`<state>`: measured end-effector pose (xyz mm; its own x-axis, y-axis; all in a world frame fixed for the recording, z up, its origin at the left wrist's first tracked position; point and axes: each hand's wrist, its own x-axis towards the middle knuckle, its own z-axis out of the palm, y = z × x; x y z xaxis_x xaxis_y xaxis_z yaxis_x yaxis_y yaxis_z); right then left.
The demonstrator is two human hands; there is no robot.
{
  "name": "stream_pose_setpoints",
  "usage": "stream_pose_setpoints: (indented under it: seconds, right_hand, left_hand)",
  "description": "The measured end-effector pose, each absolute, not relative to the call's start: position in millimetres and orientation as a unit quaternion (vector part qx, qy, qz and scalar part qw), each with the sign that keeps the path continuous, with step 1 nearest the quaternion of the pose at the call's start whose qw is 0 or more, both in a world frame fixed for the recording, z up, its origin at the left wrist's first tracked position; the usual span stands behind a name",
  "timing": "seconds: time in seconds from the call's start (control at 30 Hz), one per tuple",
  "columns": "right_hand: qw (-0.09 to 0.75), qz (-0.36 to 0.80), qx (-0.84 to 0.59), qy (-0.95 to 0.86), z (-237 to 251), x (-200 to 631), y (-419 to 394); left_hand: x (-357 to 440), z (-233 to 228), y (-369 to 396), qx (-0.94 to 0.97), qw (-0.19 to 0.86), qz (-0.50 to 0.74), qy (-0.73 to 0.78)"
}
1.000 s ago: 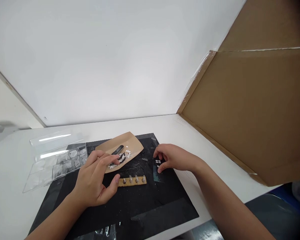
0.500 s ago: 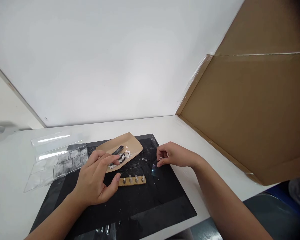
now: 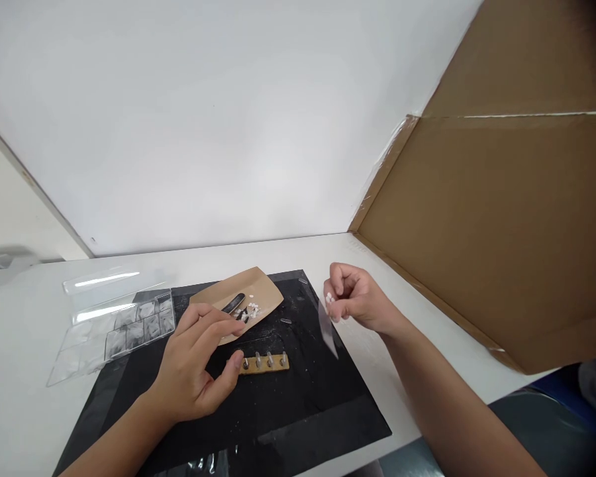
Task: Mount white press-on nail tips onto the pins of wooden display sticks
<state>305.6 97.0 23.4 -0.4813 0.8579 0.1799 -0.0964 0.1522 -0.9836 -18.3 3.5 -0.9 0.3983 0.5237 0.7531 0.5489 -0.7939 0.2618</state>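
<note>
The right hand [image 3: 355,298] pinches a clear sheet [image 3: 328,336], already off the mat [image 3: 328,407], white dots [image 3: 329,297] still clustered at the fingertips; left of those, the left hand [image 3: 193,364] spreads loose fingers near a strip [image 3: 265,369].

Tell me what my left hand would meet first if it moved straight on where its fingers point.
Probably the white pieces in the brown tray, though the height of your left hand is hard to judge.
</note>
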Motion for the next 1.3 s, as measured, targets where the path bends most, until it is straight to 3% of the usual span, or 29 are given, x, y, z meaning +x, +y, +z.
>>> stream_pose_setpoints:
  seconds: [0.23,0.47,1.3]
  right_hand:
    - [0.312,0.687,-0.252,-0.606,11.1,264.9,51.3]
    - [0.264,0.753,-0.235,-0.555,-2.4,249.3,35.5]
    - [0.233,0.789,-0.224,-0.523,-7.1,244.5,31.7]
  left_hand:
    - [2.0,2.1,-6.7,-0.772,-0.192,-0.506,-0.333]
    - [13.3,-0.9,-16.1,-0.775,-0.338,-0.444,-0.296]
    - [24.0,-2.1,-18.1,-0.777,-0.321,-0.474,-0.263]
